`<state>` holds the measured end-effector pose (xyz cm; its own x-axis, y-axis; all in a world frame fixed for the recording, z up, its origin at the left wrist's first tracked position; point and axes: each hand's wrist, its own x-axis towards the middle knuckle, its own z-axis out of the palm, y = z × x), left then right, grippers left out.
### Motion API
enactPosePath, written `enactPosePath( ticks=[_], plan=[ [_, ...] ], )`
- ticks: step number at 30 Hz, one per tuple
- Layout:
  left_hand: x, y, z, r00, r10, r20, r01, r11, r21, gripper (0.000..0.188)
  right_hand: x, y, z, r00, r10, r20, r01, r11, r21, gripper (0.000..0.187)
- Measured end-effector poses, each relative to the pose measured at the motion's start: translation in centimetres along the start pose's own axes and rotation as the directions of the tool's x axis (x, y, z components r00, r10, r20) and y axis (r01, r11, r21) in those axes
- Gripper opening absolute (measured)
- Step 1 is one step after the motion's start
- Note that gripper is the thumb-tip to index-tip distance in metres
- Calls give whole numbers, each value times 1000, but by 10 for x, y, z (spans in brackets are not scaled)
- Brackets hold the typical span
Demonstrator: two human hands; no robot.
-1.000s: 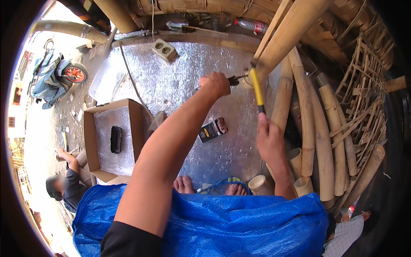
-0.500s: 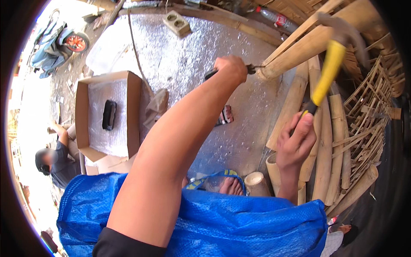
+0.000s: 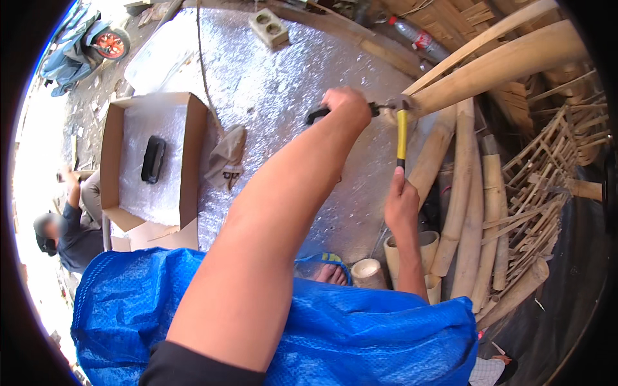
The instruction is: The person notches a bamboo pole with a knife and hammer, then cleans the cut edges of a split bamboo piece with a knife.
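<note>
My left hand [image 3: 347,106] is closed around a black-handled tool [image 3: 315,116]; its metal end meets the end of a thick bamboo pole [image 3: 502,67] that slants in from the upper right. I cannot make out the exact kind of this tool. In my right hand [image 3: 402,202] is a hammer [image 3: 402,138] with a yellow and black handle. The hammer's head is at the tool's metal end, close to the bamboo, and seems to touch it. A split bamboo strip [image 3: 476,48] lies alongside the pole. Blue tarp material [image 3: 367,328] covers my lap.
Bamboo lengths [image 3: 462,193] and thin sticks [image 3: 534,212] lie at the right. Short bamboo pieces [image 3: 368,273] stand near my foot. Leftward are an open cardboard box [image 3: 193,161] with a black object inside, a cloth [image 3: 226,154] and a seated person [image 3: 77,225]. A power socket block [image 3: 268,29] lies beyond.
My right hand has swung the hammer down and leftward, from raised at the right onto the tool by the bamboo end. My left hand keeps its grip. The whole view has shifted slightly.
</note>
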<state>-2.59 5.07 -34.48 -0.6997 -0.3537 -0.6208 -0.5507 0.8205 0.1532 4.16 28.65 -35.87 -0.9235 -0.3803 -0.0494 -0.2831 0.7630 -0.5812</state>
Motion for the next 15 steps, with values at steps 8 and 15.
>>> enactPosePath(
  ticks=[8,15],
  plan=[
    [1,3,-7,998,-1,58,0,1000,12,43,-8,-27,-9,946,-175,-272,223,962,157,52],
    [10,-12,7,999,-42,-5,41,995,-96,42,-5,-83,-65,950,288,117,-292,694,658,57]
  ],
)
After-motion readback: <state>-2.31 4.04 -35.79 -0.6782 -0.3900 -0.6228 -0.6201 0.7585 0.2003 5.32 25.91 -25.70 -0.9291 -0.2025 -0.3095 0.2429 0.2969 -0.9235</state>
